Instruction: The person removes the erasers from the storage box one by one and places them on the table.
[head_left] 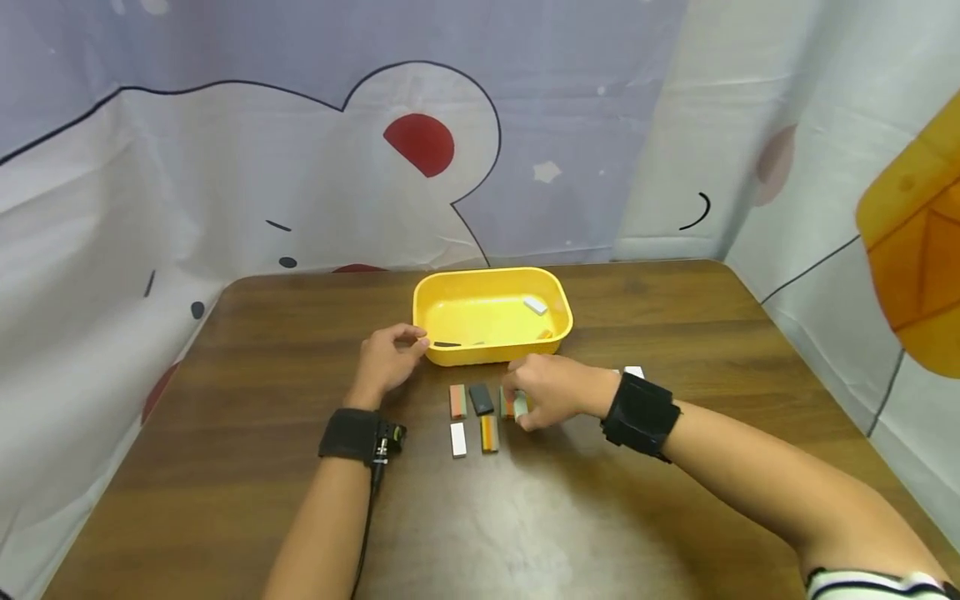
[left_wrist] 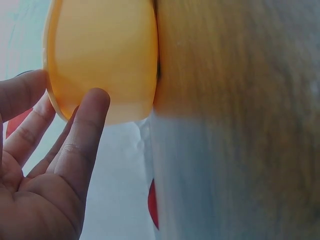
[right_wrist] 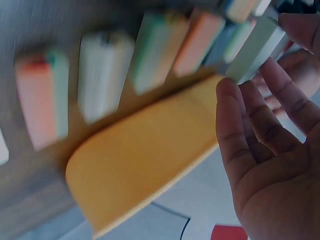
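Pale green block [head_left: 521, 406]: I pinch it with my right hand [head_left: 551, 390], fingers curled. My left hand [head_left: 386, 358] rests relaxed, holding nothing, touching the yellow tub [head_left: 435, 293].

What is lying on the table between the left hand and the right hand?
In the head view, two small blocks lie between the left hand and right hand: an orange-and-green block and a dark block.
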